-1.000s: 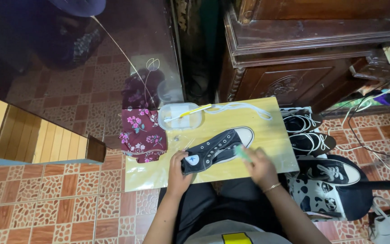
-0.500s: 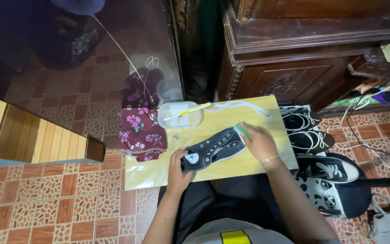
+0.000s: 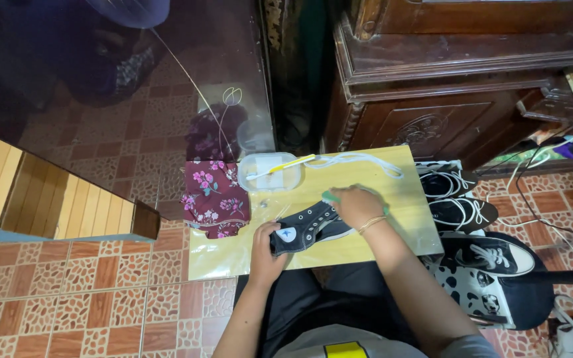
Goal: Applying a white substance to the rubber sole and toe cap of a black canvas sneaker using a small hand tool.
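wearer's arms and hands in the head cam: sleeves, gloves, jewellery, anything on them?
Both forearms are bare, with no gloves. The right hand has a thin gold-coloured bangle at the wrist. The left hand shows no ring, watch or band. A grey short sleeve shows at the right upper arm.

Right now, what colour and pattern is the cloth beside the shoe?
Dark red with pink flowers, seen in the head view: the cloth.

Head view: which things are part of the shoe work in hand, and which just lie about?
In use:
black high-top sneaker, held by left hand
green brush in right hand

Lying about:
floral cloth
plastic tub
white shoelace
other sneakers
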